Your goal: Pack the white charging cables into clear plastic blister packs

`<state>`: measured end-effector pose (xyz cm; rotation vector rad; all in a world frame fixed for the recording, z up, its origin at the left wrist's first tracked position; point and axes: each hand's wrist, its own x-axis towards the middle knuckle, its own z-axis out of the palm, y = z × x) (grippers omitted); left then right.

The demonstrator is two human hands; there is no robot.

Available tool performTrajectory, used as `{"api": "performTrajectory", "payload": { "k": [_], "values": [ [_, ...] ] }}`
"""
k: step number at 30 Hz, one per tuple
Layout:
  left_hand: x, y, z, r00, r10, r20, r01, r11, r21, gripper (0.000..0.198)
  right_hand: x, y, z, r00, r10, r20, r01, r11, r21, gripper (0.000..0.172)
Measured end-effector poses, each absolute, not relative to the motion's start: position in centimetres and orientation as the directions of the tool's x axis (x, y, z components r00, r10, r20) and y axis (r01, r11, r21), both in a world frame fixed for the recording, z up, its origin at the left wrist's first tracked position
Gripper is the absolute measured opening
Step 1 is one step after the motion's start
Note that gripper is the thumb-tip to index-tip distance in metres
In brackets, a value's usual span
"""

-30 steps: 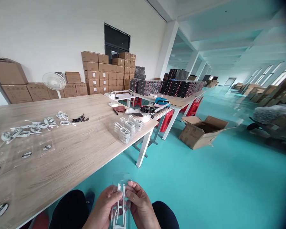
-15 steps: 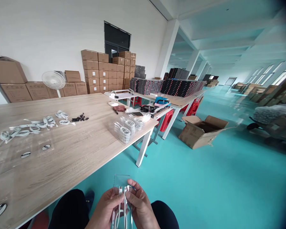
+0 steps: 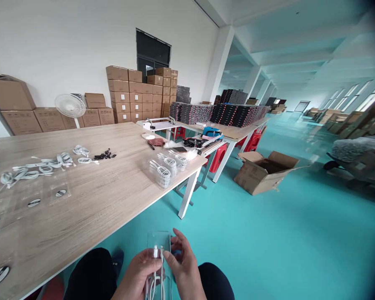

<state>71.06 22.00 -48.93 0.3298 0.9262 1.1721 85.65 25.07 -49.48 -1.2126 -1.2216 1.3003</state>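
Over my lap at the bottom of the view I hold a clear plastic tray (image 3: pixel 158 241) with a white cable (image 3: pixel 158 271) lying in it. My left hand (image 3: pixel 136 277) grips the tray's left side, thumb on the cable's two plugs. My right hand (image 3: pixel 184 271) pinches the plugs from the right, with its fingers bent round the tray's edge. The lower part of the tray is cut off by the frame.
A long wooden table (image 3: pixel 90 196) runs along my left. On it lie loose white cables (image 3: pixel 40 166), small black parts (image 3: pixel 105 156), clear trays (image 3: pixel 34 196) and stacked packed trays (image 3: pixel 167 166). An open cardboard box (image 3: pixel 262 171) sits on the teal floor; box stacks (image 3: pixel 137 93) line the wall.
The tray has sunk a little lower in view. My right fingers have shifted up along its right edge, and the cable plugs now sit lower in the tray.
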Motion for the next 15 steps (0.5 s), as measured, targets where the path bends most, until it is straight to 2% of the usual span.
{"api": "performTrajectory", "payload": {
  "k": [1,3,6,10,15],
  "values": [
    [71.0,21.9,-49.1,0.082,0.885,-0.458,-0.646,0.398,0.652,0.031,85.9,25.1,-49.5,-0.074,0.996,0.054,0.122,0.063,-0.991,0.061],
    [70.9,21.8,-49.2,0.086,0.868,-0.49,-0.671,0.414,0.615,0.025,86.3,25.0,-49.5,-0.203,0.946,0.251,0.309,0.305,-0.901,0.046],
    [70.8,21.4,-48.6,0.116,0.846,-0.52,-0.711,0.437,0.551,0.018,86.6,25.0,-48.9,-0.399,0.838,0.371,0.429,0.528,-0.733,0.041],
    [70.6,21.0,-46.5,0.177,0.832,-0.526,-0.724,0.473,0.502,0.015,86.8,25.0,-47.5,-0.474,0.767,0.433,0.472,0.637,-0.61,0.036],
    [70.3,20.9,-45.2,0.238,0.838,-0.491,-0.711,0.495,0.5,0.012,87.0,25.0,-46.3,-0.529,0.749,0.4,0.465,0.65,-0.601,0.03]
  ]
}}
